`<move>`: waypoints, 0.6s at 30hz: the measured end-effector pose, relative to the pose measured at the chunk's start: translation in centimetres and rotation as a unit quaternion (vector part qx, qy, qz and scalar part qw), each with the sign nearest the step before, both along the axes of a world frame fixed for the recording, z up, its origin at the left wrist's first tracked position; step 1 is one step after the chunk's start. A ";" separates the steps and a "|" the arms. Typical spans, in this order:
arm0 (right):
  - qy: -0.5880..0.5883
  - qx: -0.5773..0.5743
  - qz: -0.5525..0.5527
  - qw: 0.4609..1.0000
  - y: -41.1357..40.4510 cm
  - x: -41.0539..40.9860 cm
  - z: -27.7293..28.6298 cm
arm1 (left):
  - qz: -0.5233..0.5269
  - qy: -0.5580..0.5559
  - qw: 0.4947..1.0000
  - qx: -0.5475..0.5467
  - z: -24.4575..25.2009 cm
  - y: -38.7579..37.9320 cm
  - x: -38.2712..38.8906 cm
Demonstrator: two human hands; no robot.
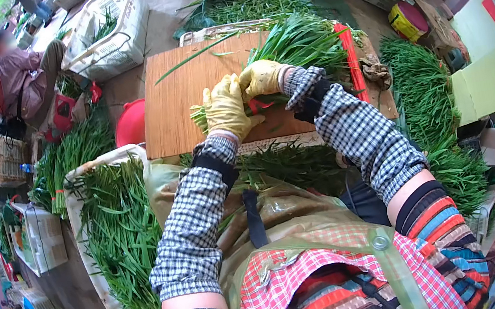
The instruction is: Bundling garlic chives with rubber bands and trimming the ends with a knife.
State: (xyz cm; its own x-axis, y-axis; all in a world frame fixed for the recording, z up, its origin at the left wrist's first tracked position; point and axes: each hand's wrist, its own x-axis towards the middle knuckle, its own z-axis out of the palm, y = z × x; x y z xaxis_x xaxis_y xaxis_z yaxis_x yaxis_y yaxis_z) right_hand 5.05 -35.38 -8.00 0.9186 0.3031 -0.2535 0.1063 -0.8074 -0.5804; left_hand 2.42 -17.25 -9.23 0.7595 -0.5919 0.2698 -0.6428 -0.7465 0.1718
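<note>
A bunch of green leafy stalks [303, 45] lies across a wooden board [175, 88], its cut ends to the left and its leaves to the upper right. My left hand [226, 107], in a yellow glove, is closed over the bunch near the cut ends. Just right of it, my right hand [262, 78], gloved too, has its fingers bent at the bunch; its fingertips are partly hidden. A piece of red tie [261, 103] shows on the stalks below my right hand. A bundle of red strips [351, 62] lies along the board's right side.
A white crate [81, 227] full of greens stands at the left, near a red basin [130, 124]. More greens [421, 95] are heaped at the right. A seated person [16, 83] is at the upper left, beside a white basket [116, 44]. A brown cloth [376, 72] lies right of the strips.
</note>
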 end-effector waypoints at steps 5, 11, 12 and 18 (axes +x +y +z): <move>0.042 0.025 -0.012 0.999 -0.3 1.2 -1.0 | -0.077 -0.040 0.995 -0.044 -0.3 0.0 -0.9; 0.016 0.017 0.000 1.000 -0.6 1.4 -1.6 | -0.126 -0.018 0.975 -0.180 -1.4 -0.8 0.0; 0.013 0.028 -0.008 0.999 -0.6 1.4 -1.8 | -0.138 0.002 0.973 -0.188 -1.7 -0.7 0.1; -0.012 0.174 -0.088 0.981 -0.5 0.2 -3.2 | -0.158 0.070 0.940 -0.294 -3.5 1.0 0.8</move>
State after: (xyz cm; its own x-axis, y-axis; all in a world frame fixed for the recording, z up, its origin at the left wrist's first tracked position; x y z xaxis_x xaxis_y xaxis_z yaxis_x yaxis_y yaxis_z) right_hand 5.27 -35.86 -11.18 0.9689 0.2042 -0.1397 0.0012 -0.5685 -0.8227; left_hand 3.22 -16.22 -12.77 0.6225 -0.5736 0.5324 -0.7574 -0.2705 0.5942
